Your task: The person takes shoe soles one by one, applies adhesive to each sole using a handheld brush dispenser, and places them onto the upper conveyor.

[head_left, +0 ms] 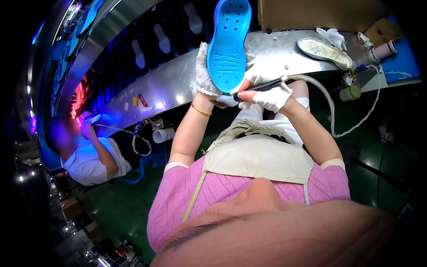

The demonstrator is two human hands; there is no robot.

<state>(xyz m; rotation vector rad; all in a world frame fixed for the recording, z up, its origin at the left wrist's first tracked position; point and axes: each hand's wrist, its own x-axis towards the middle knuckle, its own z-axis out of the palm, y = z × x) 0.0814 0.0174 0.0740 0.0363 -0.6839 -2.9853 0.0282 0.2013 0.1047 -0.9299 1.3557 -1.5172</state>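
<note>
My left hand (205,71), in a thick whitish glove, is closed round the heel end of a bright blue shoe sole (227,49). The sole stands nearly lengthwise in front of me, its small round holes at the far end and grooves nearer. My right hand (273,97) wears a thin white glove with bare fingertips. It grips a black pen-like tool (265,84) fed by a pale hose (328,95). The tool's front end is close to the sole's near edge; whether it touches is unclear.
A steel ledge (171,86) runs along a dark conveyor carrying grey sole shapes (162,38). At right lie a whitish sole (327,52), a white cloth (332,37) and a cardboard box (307,15). A co-worker (91,155) sits at left, near a white cup (163,135).
</note>
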